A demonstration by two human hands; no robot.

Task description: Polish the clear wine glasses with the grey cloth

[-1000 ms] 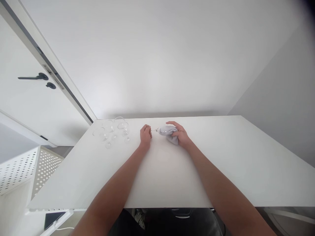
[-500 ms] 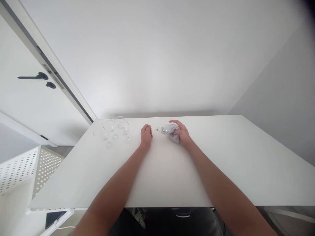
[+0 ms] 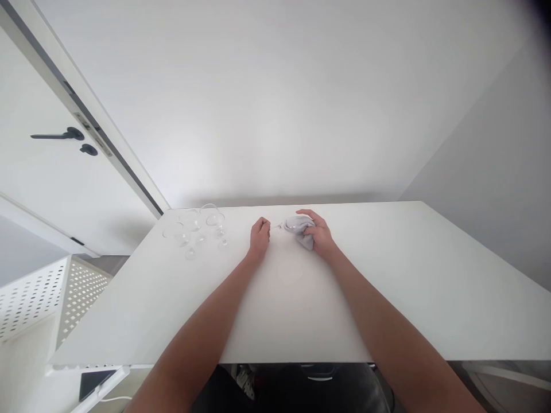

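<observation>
A clear stemmed glass [image 3: 287,226] lies sideways between my hands, above the white table [image 3: 387,287]. My left hand [image 3: 260,236] is closed on its stem and foot end. My right hand [image 3: 317,232] is wrapped round a pale grey cloth [image 3: 303,230] that covers the glass's bowl. Most of the bowl is hidden by the cloth and my fingers.
Several more clear stemmed glasses [image 3: 196,228] stand in a group at the table's far left corner. A white door with a black handle [image 3: 64,135] is at the left. A white perforated shelf [image 3: 51,298] sits below the table's left edge. Plain walls rise behind.
Both hands with the glass and cloth have shifted slightly to the right. My right fingers have turned a little over the cloth.
</observation>
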